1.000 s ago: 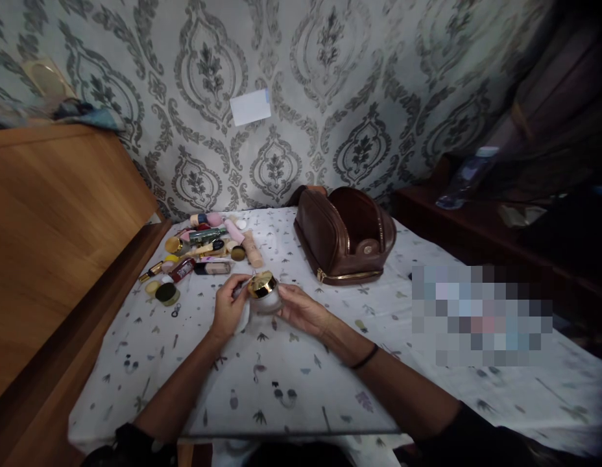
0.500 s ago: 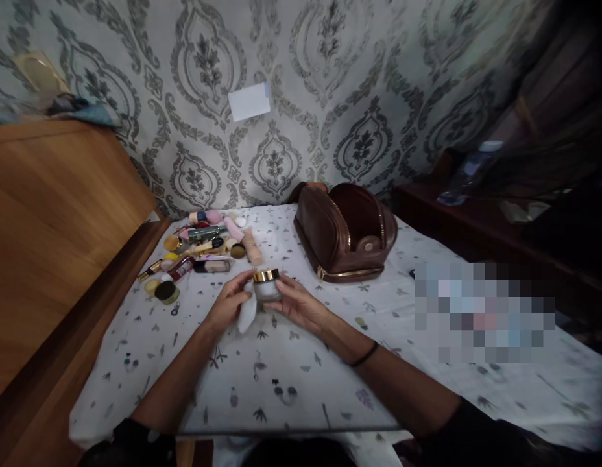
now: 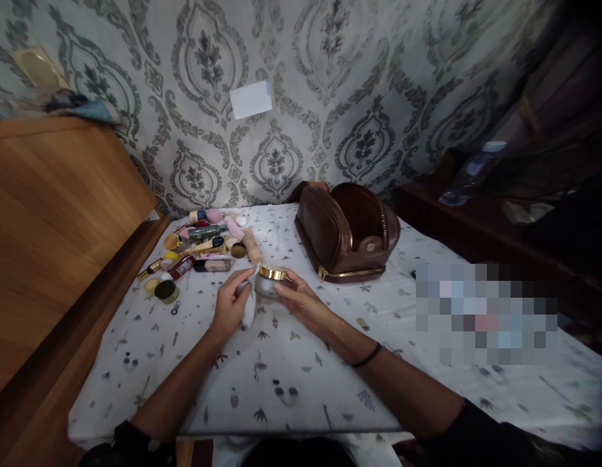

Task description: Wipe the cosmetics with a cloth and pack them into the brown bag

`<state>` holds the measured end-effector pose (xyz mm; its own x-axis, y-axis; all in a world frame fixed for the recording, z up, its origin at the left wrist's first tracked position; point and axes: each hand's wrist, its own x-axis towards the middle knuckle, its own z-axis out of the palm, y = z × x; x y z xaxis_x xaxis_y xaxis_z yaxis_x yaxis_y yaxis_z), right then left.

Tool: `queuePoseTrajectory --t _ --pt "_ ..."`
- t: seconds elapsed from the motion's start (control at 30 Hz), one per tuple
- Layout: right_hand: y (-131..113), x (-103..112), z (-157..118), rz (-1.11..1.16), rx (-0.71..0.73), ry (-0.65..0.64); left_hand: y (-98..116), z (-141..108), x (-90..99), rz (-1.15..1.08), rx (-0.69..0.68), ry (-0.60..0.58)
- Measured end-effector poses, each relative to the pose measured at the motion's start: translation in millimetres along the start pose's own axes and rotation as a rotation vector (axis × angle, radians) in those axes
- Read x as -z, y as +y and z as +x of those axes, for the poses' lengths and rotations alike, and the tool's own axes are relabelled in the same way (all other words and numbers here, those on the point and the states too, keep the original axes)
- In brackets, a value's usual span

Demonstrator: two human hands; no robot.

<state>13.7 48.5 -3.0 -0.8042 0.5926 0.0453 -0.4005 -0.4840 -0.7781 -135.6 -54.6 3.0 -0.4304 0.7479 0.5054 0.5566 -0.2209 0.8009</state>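
Observation:
A squat frosted cosmetic jar [image 3: 268, 287] with a shiny gold lid is held above the patterned cloth by my right hand [image 3: 303, 303], its fingers and thumb closed on the jar's right side. My left hand [image 3: 231, 303] pinches a white wipe [image 3: 249, 310], which hangs from the fingers beside the jar. The left fingertips reach the jar's left edge; whether they press on it is hard to tell. Beyond my hands, a beige tube [image 3: 251, 246] lies at the near end of a pile of make-up [image 3: 204, 243].
A brown leather cosmetic bag [image 3: 320, 227] stands unzipped at the back right. A wooden cabinet [image 3: 62, 227] borders the table on the left. At right are a blurred-out patch [image 3: 486, 314] and a clear plastic bottle [image 3: 473, 172] on a dark red surface.
The jar has shifted slightly right and tips so more of its lid top shows. My left fingers have moved up along its left side with the wipe.

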Motion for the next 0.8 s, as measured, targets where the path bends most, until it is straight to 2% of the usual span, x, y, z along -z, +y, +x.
queuePoseTrajectory --t 0.1,0.3,0.4,0.5,0.6,0.7,0.8 --pt "2.3 1.5 1.4 -0.053 0.027 0.035 4.3 -1.9 0.5 0.077 -0.132 -0.018" --pt "8.6 10.3 5.3 -0.080 0.034 0.103 11.5 -7.1 -1.7 0.168 -0.449 -0.127" --pt "6.3 11.6 5.2 -0.050 -0.003 0.111 13.3 -8.2 -3.0 0.176 -0.516 -0.184" --pt "1.8 9.7 3.6 -0.046 -0.020 0.090 11.6 -6.5 -1.4 0.175 -0.472 -0.139" --pt "-1.2 6.4 1.4 -0.054 -0.021 0.042 5.1 -3.1 1.5 0.160 -0.314 -0.083" --pt "-1.7 3.8 0.0 -0.073 -0.007 -0.005 -2.8 -1.0 2.1 0.124 -0.156 -0.083" --pt "-1.7 2.5 -0.5 -0.098 -0.005 -0.028 -5.2 -1.7 0.2 0.092 -0.104 -0.074"
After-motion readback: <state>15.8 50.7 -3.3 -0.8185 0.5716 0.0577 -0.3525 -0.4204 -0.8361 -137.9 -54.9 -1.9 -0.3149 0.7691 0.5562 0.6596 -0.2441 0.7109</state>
